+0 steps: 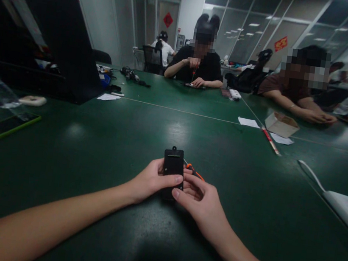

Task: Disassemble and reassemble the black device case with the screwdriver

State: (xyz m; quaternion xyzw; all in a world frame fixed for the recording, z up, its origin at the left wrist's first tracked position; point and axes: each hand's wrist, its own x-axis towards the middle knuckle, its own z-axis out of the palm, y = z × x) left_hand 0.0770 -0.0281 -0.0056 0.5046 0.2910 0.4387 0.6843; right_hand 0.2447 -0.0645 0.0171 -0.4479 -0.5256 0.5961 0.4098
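Lower centre, I log: flat black rectangular case (172,164), clamped in left hand (151,181), apparently closed; right hand (205,201) against its edge, grip unclear; slim orange-and-black screwdriver (192,169) alongside, unapplied; work remaining: unclear.

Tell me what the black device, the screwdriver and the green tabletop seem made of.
Black device: probably matte plastic, given its dull, even surface. Screwdriver: orange and black handle, likely plastic or rubber; thin pale shaft suggests metal. Green tabletop: satin sheen, soft reflections; perhaps laminate.
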